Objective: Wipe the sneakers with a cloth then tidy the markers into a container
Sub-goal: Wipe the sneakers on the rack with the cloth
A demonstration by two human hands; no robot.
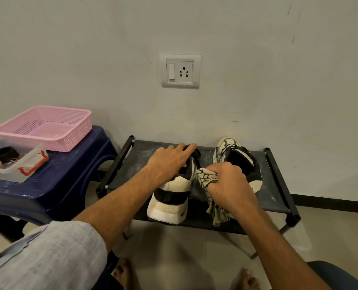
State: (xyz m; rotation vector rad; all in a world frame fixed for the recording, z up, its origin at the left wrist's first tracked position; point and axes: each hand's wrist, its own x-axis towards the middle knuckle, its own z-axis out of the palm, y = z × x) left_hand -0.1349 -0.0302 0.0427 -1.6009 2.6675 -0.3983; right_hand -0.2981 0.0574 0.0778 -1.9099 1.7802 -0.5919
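Note:
Two white-and-black sneakers stand on a low black rack, heels toward me. My left hand rests on top of the left sneaker, fingers spread over its opening, holding it down. My right hand is closed around a crumpled patterned cloth, pressed against the inner side of the left sneaker, in the gap between the two shoes. The cloth's tail hangs below my fist. The right sneaker stands partly hidden behind my right hand. No markers are visible.
A dark blue plastic stool stands to the left. On it sit a pink perforated basket and a clear plastic box with small items inside. A wall socket is on the wall above. My bare feet show below the rack.

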